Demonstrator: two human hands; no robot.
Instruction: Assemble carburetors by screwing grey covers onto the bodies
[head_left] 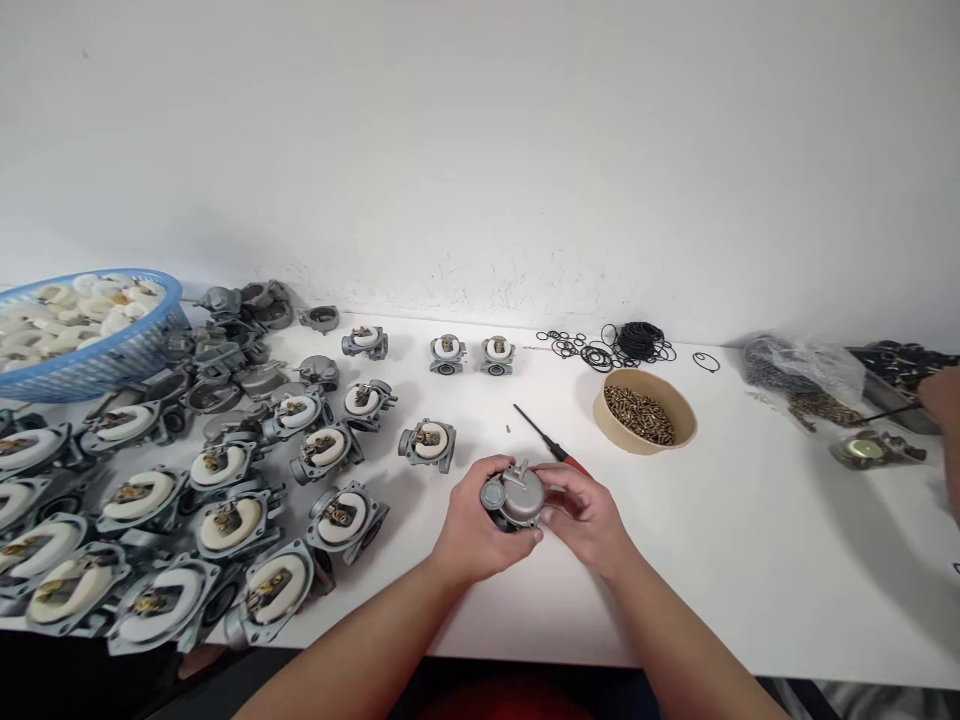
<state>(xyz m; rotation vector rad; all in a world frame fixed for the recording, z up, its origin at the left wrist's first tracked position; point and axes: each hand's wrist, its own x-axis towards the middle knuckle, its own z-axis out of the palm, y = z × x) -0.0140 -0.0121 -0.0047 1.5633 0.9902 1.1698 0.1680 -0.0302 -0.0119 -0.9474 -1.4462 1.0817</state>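
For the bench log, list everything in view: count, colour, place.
Oval plastic basket: 1, blue, left
Curved pieces: many, white, in basket
Metal bodies with inserts: many, grey/white, left to centre
Metal covers: several, grey, near basket
Round rings: many, black, near wall
Round bowl: 1, tan, right of centre
Small screws: many, brassy, in bowl
Screwdriver: 1, black/red, left of bowl
Plastic bag: 1, clear, right
Mixed parts: many, dark, by bag
Table: 1, white, underneath
Other person's hand: 1, bare, right edge
Domed metal body: 1, grey, front centre
Left hand: 1, bare, gripping domed body
Right hand: 1, bare, gripping domed body
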